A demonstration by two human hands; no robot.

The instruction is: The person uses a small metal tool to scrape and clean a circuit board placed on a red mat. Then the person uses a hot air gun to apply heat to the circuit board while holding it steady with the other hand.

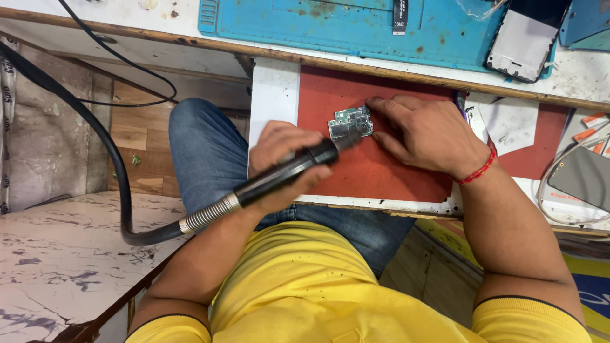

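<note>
Your left hand (283,159) is wrapped tight around the black handle of a hot-air tool (289,170), while your right hand (427,134) lies fingers-down, its fingertips pressing the right edge of a small green circuit board (350,122). Biggest under both is the red mat (375,146) on the white pull-out shelf (274,95), and the board lies flat near the mat's upper middle, between your two hands. From the tool's handle a coiled metal collar leads into a thick black hose (82,121) that loops away to your left; the tool's long axis runs from lower left to upper right, its nozzle pointing at the board's lower edge. Above, on the bench, sits a blue work mat (356,32) with a phone frame (527,38) at its right end. At the far right lie small orange-and-white packets (594,121).
</note>
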